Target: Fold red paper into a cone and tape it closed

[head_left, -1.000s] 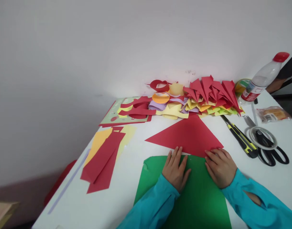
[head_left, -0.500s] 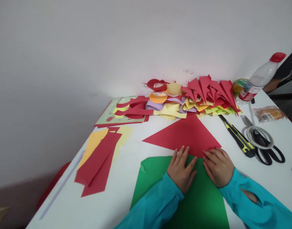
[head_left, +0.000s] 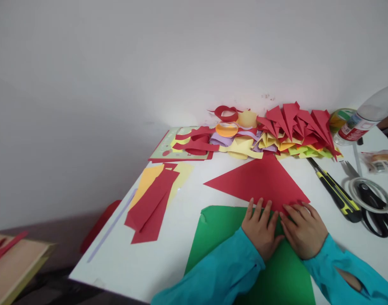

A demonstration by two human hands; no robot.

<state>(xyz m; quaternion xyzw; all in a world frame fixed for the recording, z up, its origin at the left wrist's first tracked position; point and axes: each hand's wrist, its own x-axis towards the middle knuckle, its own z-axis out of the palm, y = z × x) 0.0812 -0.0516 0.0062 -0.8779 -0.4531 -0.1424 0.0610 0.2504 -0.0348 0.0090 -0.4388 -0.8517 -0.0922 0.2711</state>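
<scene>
A red paper triangle (head_left: pixel 257 180) lies flat on the white table, its lower edge along the top of a green sheet (head_left: pixel 222 228). My left hand (head_left: pixel 261 231) rests with fingers stretched out, tips on the triangle's lower edge and palm over the green sheet. Close beside it, my right hand (head_left: pixel 304 228) lies flat with its fingertips pressing the same edge near the right corner. The hands hide part of that edge and the upper right of the green sheet.
Folded red paper planes (head_left: pixel 295 123) and paper rings (head_left: pixel 227 129) line the wall. A utility knife (head_left: pixel 336 192), scissors (head_left: pixel 376 212), a tape roll (head_left: pixel 355 186) and a plastic bottle (head_left: pixel 361 123) are at right. Red paper pieces (head_left: pixel 154 203) lie at left.
My left hand has slid right along the triangle's lower edge, closer to my right hand, which stays near the right corner. The view has turned slightly left.
</scene>
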